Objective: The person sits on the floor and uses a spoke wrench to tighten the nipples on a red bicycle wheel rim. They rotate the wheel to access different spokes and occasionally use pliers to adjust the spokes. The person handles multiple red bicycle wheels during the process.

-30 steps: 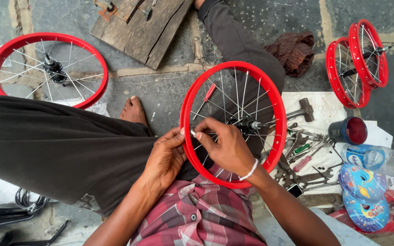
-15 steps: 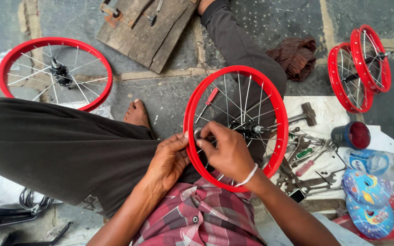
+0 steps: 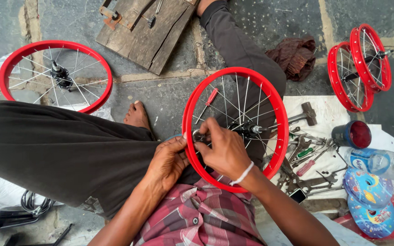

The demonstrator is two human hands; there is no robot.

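A red spoked bicycle wheel (image 3: 277,114) stands tilted in my lap, its hub and axle (image 3: 251,129) near the middle. My left hand (image 3: 168,162) grips the rim from outside at its near left edge. My right hand (image 3: 222,148) reaches inside the rim among the spokes, fingers pinched on a small metal tool or spoke nipple (image 3: 198,135) at the rim. What exactly it pinches is too small to tell. I sit on the stone floor with dark trousers and a bare foot (image 3: 137,115).
Another red wheel (image 3: 14,59) lies at the left, two more (image 3: 359,68) lean at the right. A hammer (image 3: 307,114), spanners and screwdrivers (image 3: 311,159) lie on white paper. A wooden board (image 3: 147,27), brown rag (image 3: 295,55), red-capped can (image 3: 353,134), plastic bottle (image 3: 379,163) and colourful discs (image 3: 365,200) are around.
The view has shifted slightly. Both hands stay at the same spot on the rim, the right fingers working the small part there.
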